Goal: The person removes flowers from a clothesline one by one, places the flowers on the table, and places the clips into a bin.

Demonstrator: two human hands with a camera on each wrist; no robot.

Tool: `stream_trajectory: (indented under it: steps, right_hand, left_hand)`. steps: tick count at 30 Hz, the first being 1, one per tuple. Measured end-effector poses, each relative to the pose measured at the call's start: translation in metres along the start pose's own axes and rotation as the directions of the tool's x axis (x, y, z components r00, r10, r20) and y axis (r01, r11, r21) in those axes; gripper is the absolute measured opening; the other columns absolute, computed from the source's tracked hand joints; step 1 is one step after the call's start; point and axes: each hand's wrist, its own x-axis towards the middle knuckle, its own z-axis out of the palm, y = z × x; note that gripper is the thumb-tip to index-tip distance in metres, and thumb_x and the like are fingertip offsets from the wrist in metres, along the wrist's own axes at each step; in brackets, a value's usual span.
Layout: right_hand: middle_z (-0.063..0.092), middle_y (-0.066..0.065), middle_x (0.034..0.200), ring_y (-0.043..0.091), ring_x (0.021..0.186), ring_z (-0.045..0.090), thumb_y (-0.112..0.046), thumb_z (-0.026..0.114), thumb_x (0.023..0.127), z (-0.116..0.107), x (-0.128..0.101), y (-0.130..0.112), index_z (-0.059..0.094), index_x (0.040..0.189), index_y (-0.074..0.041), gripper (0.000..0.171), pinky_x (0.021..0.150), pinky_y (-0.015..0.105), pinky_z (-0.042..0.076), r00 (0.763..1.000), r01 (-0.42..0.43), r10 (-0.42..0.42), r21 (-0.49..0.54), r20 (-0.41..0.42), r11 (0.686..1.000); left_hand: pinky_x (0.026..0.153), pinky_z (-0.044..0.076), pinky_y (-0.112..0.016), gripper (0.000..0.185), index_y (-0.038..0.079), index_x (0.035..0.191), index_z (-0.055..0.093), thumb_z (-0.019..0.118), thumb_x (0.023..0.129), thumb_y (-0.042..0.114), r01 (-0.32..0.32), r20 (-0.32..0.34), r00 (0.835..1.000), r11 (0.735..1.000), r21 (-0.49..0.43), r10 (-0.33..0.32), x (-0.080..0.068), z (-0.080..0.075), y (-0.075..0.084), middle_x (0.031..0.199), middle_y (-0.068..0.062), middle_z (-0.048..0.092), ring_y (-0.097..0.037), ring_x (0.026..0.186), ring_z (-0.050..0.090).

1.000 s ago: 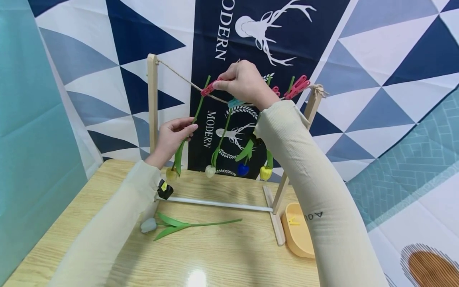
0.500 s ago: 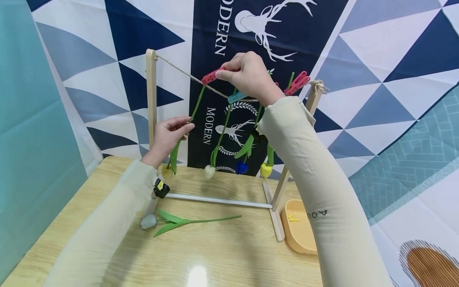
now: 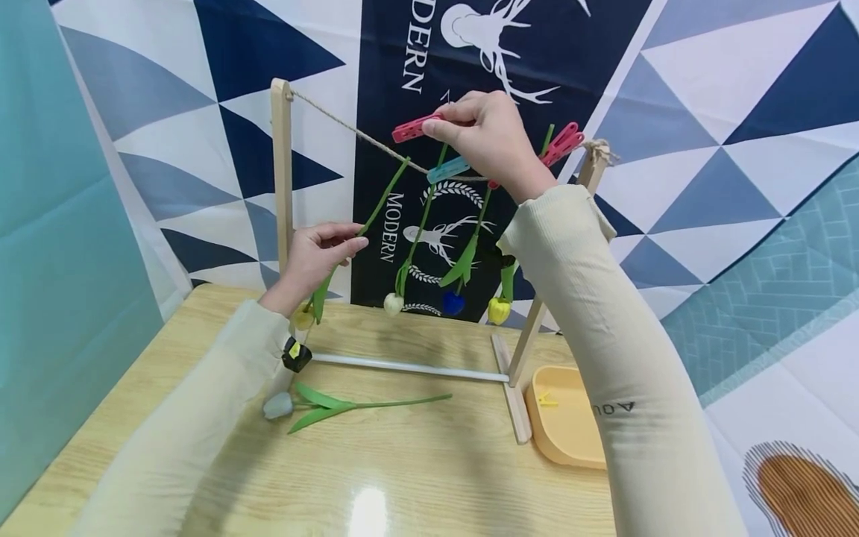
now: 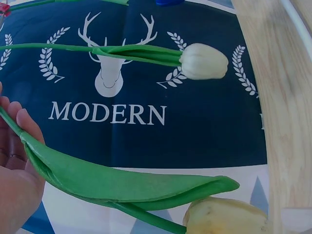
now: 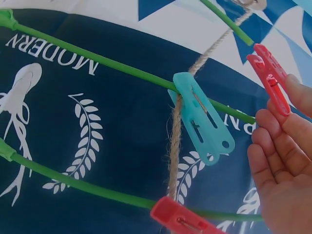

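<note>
Three tulips hang pegged on the string; right hand pinches a red peg, left hand grips a loose tulip; another tulip lies on the tabletop.

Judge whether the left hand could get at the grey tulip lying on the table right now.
Probably not: the left hand grips a hanging tulip's stem. The grey tulip lies unobstructed below.

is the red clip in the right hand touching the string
Apart. In the head view the red clip, pinched by the right hand, sits above the string with backdrop between.
</note>
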Motion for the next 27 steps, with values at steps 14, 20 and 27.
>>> stream_trajectory:
  steps: [14,20,27]
  right_hand:
    - [0.060,-0.007,0.089,0.009,0.078,0.044,-0.031,0.067,0.087,-0.003,-0.032,0.007,0.073,0.105,-0.010,0.029,0.061,0.023,0.035,0.997,0.072,-0.069,0.136,-0.024,0.988]
    - [0.060,-0.004,0.085,0.012,0.076,0.042,-0.030,0.068,0.086,-0.001,-0.052,0.020,0.073,0.105,-0.011,0.027,0.058,0.025,0.032,0.996,0.088,-0.086,0.148,-0.017,0.985]
    - [0.063,-0.004,0.093,0.013,0.078,0.043,-0.029,0.067,0.087,0.000,-0.083,0.043,0.072,0.107,-0.010,0.028,0.055,0.025,0.032,0.999,0.040,-0.040,0.174,-0.006,0.984]
  left_hand:
    - [0.056,0.047,-0.018,0.032,0.001,0.112,0.067,0.069,0.085,0.019,0.058,0.099,0.993,0.991,0.123,-0.070,-0.012,0.000,0.004,0.074,0.011,0.062,-0.011,0.063,0.053]
    - [0.055,0.046,-0.021,0.032,0.009,0.113,0.068,0.069,0.086,0.026,0.081,0.175,0.977,0.976,0.203,-0.118,-0.020,0.002,0.005,0.073,0.004,0.059,-0.013,0.063,0.054]
    - [0.057,0.048,-0.024,0.030,0.006,0.112,0.068,0.069,0.085,0.020,0.089,0.252,0.957,0.971,0.222,-0.145,-0.027,0.008,0.002,0.080,0.003,0.061,-0.018,0.064,0.053]
